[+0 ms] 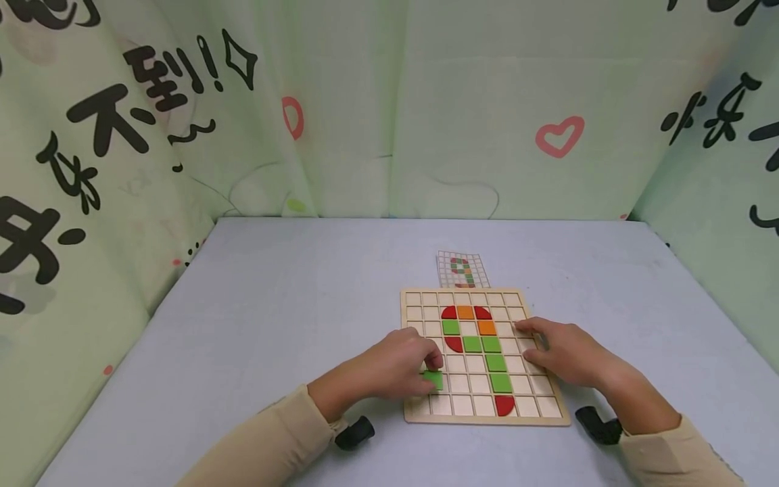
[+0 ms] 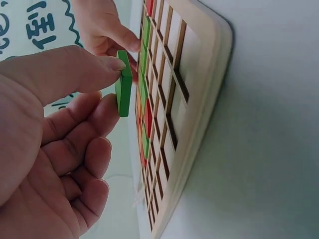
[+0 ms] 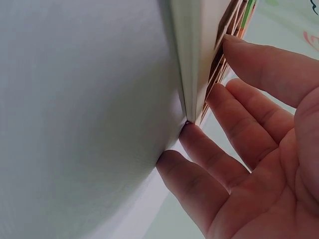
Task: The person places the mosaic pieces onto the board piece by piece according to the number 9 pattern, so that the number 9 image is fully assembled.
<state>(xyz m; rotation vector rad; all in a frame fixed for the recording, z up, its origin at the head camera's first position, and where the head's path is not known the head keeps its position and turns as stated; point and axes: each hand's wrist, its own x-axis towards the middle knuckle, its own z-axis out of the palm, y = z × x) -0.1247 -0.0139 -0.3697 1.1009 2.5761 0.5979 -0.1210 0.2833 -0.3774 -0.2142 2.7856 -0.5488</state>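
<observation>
My left hand (image 1: 402, 365) pinches a square green tile (image 2: 124, 84) between thumb and index finger, over the lower left part of a wooden grid board (image 1: 487, 421). In the left wrist view the tile is tilted up, apart from the board. Red rounded tiles (image 1: 504, 405), orange square tiles (image 1: 465, 312) and several green square tiles (image 1: 496, 362) sit in the board's cells. At the board's right side rests my right hand (image 1: 569, 348), thumb and some fingertips on the grid, other fingertips against the table beside the edge in the right wrist view.
Behind the board lies a paper grid card (image 1: 447, 270) with a small coloured pattern, its near end against the board. The pale table (image 1: 292, 291) extends around them. Printed curtains (image 1: 462, 135) enclose the back and sides. Black devices (image 1: 355, 433) sit at both wrists.
</observation>
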